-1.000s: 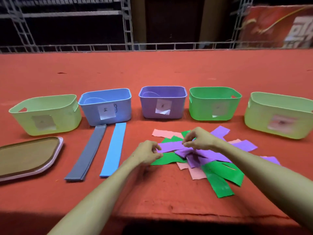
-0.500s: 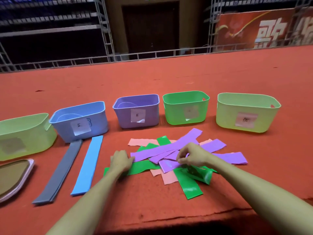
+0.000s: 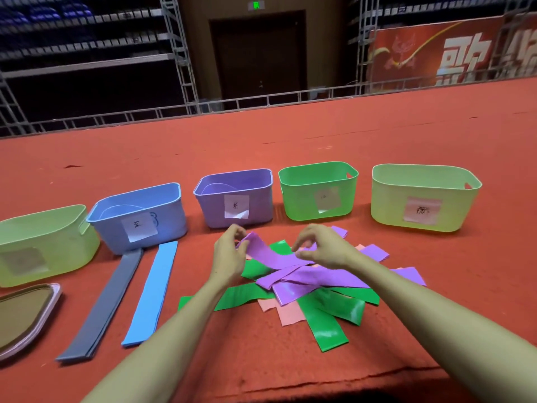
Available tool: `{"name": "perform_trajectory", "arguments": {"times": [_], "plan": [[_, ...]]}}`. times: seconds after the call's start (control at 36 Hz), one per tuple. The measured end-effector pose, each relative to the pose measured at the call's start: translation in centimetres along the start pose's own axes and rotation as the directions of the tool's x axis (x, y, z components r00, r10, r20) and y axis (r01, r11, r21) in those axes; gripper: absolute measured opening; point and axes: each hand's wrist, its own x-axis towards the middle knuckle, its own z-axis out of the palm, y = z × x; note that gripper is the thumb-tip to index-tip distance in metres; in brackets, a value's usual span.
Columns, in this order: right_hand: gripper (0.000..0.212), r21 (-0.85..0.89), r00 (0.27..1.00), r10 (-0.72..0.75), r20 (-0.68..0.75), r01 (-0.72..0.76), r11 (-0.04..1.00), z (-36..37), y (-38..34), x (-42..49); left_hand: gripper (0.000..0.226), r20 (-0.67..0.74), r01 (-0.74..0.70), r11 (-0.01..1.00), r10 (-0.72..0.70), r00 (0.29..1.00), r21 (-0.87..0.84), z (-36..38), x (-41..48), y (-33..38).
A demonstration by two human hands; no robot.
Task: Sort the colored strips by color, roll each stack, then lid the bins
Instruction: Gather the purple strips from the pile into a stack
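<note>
Left hand (image 3: 229, 255) pinches one end of a purple strip (image 3: 263, 255) between thumb and fingertips and holds it lifted just in front of the purple bin (image 3: 212, 212). Right hand (image 3: 324, 247) hovers over the same strip further along, fingers curled down. I cannot tell whether it grips the strip or only touches it. The strip's far end runs into a loose pile (image 3: 328, 324) of green, pink and purple strips, in front and to the right of the purple bin. Left of that bin stands a blue bin (image 3: 171, 221), with a blue strip (image 3: 151, 292) and a grey strip (image 3: 107, 303) laid flat before it. Right of the purple bin stand a green bin (image 3: 299, 205) and a yellow-green bin (image 3: 389, 206). Far left of it are another yellow-green bin (image 3: 61, 245) and a lid (image 3: 26, 312).
</note>
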Motion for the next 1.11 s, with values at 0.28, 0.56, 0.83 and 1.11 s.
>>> {"name": "perform_trajectory", "arguments": {"times": [0.28,0.56,0.83,1.11], "plan": [[0.01,0.089,0.973,-0.209,-0.094,0.217,0.972,-3.9,-4.6,2.3,0.015,0.011,-0.298,0.936,0.306,0.952,-0.187,-2.3,1.6,8.5],[0.019,0.115,0.915,-0.262,-0.307,0.309,0.944,-7.7,-7.1,2.2,0.046,0.005,-0.272,0.88,0.297,0.955,-0.39,-2.9,1.6,12.1],[0.03,0.146,0.836,-0.239,-0.495,0.35,0.925,-11.6,-9.1,1.3,0.066,0.083,-0.302,0.844,0.375,0.923,-0.444,-1.2,-0.8,14.0],[0.024,0.093,0.722,-0.25,-0.645,0.4,0.912,-15.5,-10.0,0.6,0.067,0.178,-0.257,0.853,0.369,0.912,-0.454,-0.1,-3.7,12.7]]}}
